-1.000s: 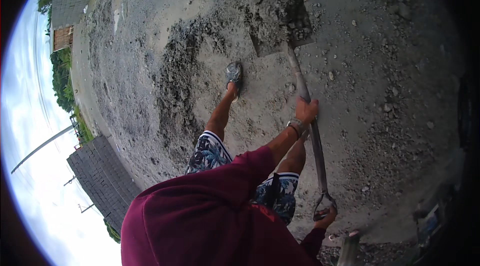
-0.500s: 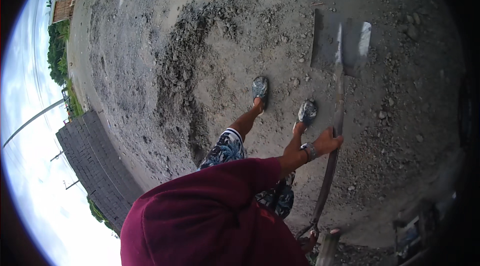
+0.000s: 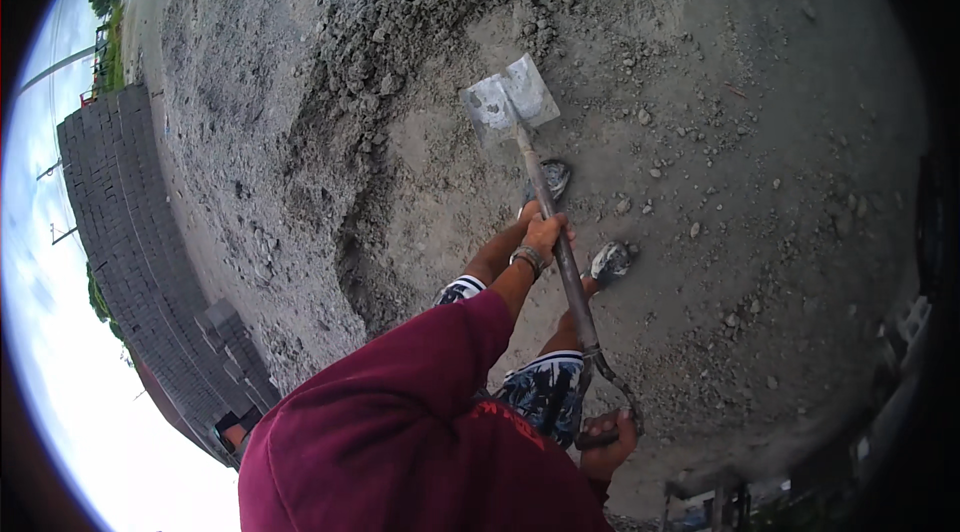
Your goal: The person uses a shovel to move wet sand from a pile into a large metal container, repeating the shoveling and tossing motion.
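Observation:
A shovel [image 3: 578, 304] slants across the view in front of me, its square metal blade [image 3: 487, 108] pointing away and smeared with pale grey. My left hand [image 3: 546, 235], with a band at its wrist, is wrapped round the middle of the shaft. At the near end, my right hand [image 3: 612, 440] grips the crossbar of the shovel's handle. The blade is over bare ground beside the inner edge of a curved heap of grey sand and gravel [image 3: 350, 82]; whether it touches the ground I cannot tell. My shoes [image 3: 612, 260] are close to the shaft, one partly behind it.
Long stacks of grey blocks [image 3: 120, 192] stand at the left, with a smaller stack [image 3: 232, 337] beside them. Loose stones [image 3: 645, 118] are scattered over the ground to the right. Some blurred objects [image 3: 710, 507] are at the lower right edge.
The shovel has swung from the right toward the left, and its blade is now near the heap. Both hands have stayed on it, and my right hand shows more clearly.

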`<state>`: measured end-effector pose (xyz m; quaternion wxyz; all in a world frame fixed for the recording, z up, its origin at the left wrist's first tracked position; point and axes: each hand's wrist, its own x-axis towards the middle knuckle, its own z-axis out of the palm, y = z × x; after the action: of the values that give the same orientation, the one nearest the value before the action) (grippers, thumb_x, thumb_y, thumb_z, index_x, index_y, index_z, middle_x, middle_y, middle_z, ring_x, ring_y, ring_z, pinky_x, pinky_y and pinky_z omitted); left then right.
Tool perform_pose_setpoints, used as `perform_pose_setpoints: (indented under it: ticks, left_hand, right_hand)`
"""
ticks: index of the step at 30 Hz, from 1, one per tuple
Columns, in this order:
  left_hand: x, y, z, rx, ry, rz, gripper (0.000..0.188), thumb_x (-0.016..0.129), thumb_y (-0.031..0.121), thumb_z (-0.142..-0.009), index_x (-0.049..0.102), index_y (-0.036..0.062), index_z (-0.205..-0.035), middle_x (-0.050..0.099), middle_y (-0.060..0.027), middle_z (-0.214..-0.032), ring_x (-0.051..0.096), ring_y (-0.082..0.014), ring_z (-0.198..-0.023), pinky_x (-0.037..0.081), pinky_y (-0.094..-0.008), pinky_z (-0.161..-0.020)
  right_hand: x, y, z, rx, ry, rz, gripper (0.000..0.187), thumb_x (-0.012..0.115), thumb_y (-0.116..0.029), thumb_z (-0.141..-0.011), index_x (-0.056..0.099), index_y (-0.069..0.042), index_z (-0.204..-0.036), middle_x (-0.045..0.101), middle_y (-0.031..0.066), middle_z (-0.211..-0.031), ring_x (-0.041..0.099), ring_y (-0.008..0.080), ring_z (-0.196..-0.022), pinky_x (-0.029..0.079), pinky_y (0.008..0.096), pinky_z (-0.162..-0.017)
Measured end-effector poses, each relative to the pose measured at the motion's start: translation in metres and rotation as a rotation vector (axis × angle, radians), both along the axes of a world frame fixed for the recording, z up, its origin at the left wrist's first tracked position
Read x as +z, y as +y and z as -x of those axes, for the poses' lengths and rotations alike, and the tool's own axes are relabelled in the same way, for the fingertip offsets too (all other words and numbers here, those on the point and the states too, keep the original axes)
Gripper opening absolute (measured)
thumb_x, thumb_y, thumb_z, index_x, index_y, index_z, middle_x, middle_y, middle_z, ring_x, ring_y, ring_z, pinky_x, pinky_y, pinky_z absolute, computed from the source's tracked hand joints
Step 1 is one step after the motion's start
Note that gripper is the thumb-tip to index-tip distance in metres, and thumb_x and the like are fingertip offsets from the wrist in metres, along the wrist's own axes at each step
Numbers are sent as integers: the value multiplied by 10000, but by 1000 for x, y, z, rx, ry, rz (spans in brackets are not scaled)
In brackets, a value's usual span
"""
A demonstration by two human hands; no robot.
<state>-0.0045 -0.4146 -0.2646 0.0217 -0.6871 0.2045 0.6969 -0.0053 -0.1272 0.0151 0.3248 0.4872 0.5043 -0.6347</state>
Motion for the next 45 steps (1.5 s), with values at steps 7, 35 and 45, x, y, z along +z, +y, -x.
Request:
perform_pose_setpoints:
  ticks: [7,35,45]
  left_hand:
    - [18,-8,21,-137,107,-128,154,608,69,-821,500,-20,-886,595,-139,-702,636,-261,-561,570,-413,-471]
    - [43,10,61,-125,1,10,147,565,113,-874,547,12,-769,556,-85,-617,547,-203,-457,508,-362,-418]
    - [-85,-97,197,-70,30,87,171,551,122,-882,552,-37,-819,569,-113,-629,582,-238,-486,534,-398,-441]
  right_hand:
    - [-26,-44,8,-123,-52,97,290,529,-210,-935,484,-114,-665,478,21,-552,478,184,-464,426,380,-519]
    - [-97,-116,61,-41,18,183,267,585,-184,-879,453,-126,-654,443,23,-530,467,196,-450,440,367,-530]
    - [-227,-200,214,-51,53,287,194,614,-153,-861,525,-84,-704,452,34,-521,460,180,-407,430,366,-424]
